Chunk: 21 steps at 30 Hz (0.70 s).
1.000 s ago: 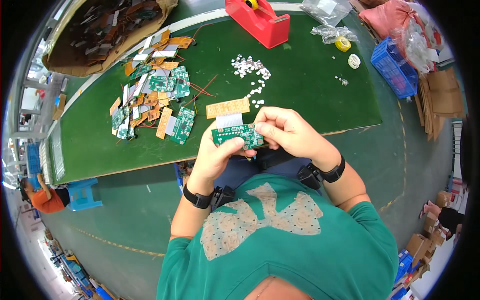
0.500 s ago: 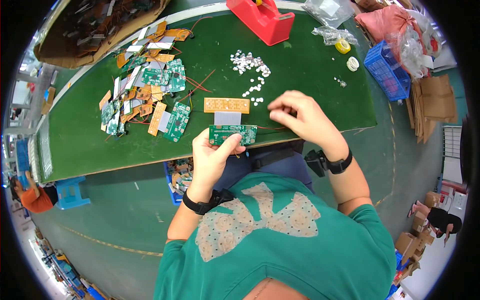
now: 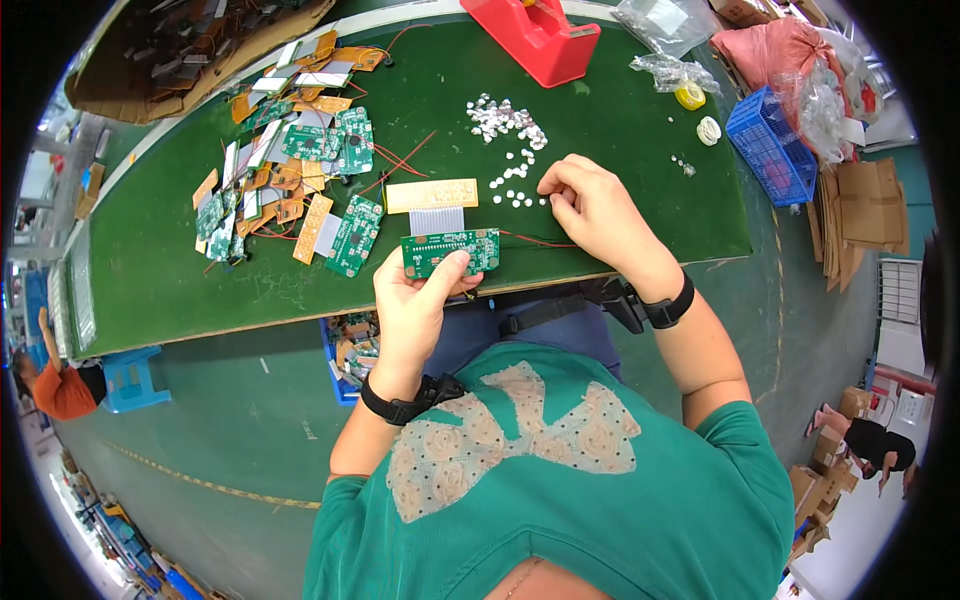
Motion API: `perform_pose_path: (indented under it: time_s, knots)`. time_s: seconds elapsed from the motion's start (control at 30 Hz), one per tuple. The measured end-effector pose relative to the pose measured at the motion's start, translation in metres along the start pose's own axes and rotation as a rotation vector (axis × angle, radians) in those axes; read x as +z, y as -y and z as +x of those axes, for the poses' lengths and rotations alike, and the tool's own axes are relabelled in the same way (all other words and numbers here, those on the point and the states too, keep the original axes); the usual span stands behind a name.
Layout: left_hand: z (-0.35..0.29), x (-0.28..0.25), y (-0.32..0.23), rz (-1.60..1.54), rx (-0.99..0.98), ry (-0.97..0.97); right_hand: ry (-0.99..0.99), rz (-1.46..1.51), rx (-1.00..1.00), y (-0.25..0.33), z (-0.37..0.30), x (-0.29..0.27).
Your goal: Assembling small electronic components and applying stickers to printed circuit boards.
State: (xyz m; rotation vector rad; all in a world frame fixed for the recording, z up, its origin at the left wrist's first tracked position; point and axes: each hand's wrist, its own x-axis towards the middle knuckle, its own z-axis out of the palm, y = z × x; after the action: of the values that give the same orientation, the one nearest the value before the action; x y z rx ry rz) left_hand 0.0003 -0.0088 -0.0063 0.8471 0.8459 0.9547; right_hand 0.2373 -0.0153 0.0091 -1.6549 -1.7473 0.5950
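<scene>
My left hand (image 3: 412, 310) grips a green circuit board (image 3: 470, 246) at its lower edge, thumb on the front face. A grey ribbon cable (image 3: 437, 221) joins it to an orange-tan board (image 3: 432, 195), which lies above it over the table. A thin red wire (image 3: 540, 241) runs off the green board's right side. My right hand (image 3: 600, 212) is by the table's small white round pieces (image 3: 515, 196), its fingers curled and thumb near the index finger. One white piece lies right at its fingertips. Whether anything sits between those fingers is hidden.
A heap of green and orange boards with wires (image 3: 290, 160) covers the left of the green table (image 3: 180, 290). A carton (image 3: 190, 60) stands behind it. At the back is a red tape dispenser (image 3: 545, 45); a blue basket (image 3: 770, 145) stands right. Two people are farther off.
My left hand has shifted left and slightly up with the joined boards. My right hand has moved up a little, its fingertips closer to the loose white pieces.
</scene>
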Motion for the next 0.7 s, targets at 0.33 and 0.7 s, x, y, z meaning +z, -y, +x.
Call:
perform_pose_path:
  time_s: [0.33, 0.7]
  knots:
    - [0.0, 0.001, 0.002, 0.008, 0.019, 0.006, -0.026, -0.076, -0.062, 0.004, -0.003, 0.004]
    - [-0.001, 0.001, 0.004, 0.056, 0.059, 0.032, 0.031, 0.001, 0.086, -0.005, -0.016, -0.022]
